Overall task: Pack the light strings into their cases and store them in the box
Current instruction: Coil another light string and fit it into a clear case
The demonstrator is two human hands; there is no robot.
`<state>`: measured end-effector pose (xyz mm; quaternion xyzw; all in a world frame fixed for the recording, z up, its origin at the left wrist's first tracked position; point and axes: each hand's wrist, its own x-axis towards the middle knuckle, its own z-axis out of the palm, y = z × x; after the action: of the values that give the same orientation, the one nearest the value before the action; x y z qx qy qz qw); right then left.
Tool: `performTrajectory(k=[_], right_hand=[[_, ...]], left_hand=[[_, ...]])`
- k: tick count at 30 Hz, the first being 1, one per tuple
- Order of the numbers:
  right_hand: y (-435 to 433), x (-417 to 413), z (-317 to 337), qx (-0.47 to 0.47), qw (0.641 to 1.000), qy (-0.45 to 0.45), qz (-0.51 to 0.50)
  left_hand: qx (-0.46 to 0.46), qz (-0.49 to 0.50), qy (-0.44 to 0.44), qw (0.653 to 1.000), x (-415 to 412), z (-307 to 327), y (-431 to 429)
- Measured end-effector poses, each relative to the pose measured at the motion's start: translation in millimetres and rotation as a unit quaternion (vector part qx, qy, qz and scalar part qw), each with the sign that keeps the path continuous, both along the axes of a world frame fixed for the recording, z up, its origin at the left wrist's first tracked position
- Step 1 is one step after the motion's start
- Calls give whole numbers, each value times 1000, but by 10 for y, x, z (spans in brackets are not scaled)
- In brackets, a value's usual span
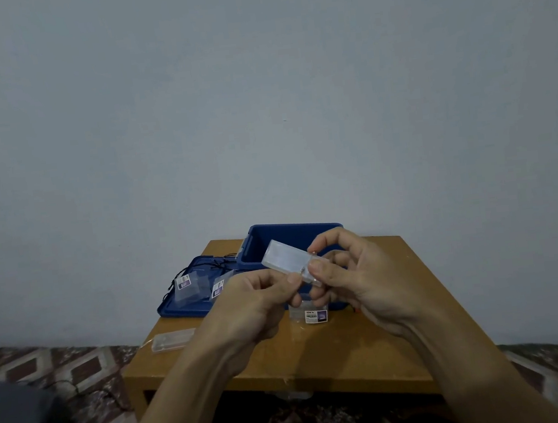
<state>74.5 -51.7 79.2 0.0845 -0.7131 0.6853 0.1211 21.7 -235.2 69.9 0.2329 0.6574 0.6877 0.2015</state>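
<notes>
I hold a clear plastic case (284,258) above the table, in front of the blue box (294,235). My left hand (257,299) pinches its near edge with thumb and fingers. My right hand (353,272) pinches its right end. Another labelled case (311,314) lies on the table below my hands. A clear case (174,339) lies near the table's left edge. Two labelled cases (187,286) and black light-string wires (204,265) rest on the blue lid (177,308).
The small wooden table (321,362) stands against a plain wall. A patterned carpet (80,370) covers the floor on both sides. A dark bundle (14,421) lies at the lower left, with a black cord trailing beside it.
</notes>
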Motion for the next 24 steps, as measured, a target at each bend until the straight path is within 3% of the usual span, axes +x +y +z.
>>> performTrajectory(k=[12,21,24], right_hand=[[-54,7,48,-17,1000,0,-16],[-115,0,74,-57,996,7,-63],[-125,-9,78,-71,995,2,-63]], left_hand=[[60,-7,-8,998,12,-36,9],[-22,-12,73,997,-21,-117,8],[5,-28,38,999,-25,-136,-10]])
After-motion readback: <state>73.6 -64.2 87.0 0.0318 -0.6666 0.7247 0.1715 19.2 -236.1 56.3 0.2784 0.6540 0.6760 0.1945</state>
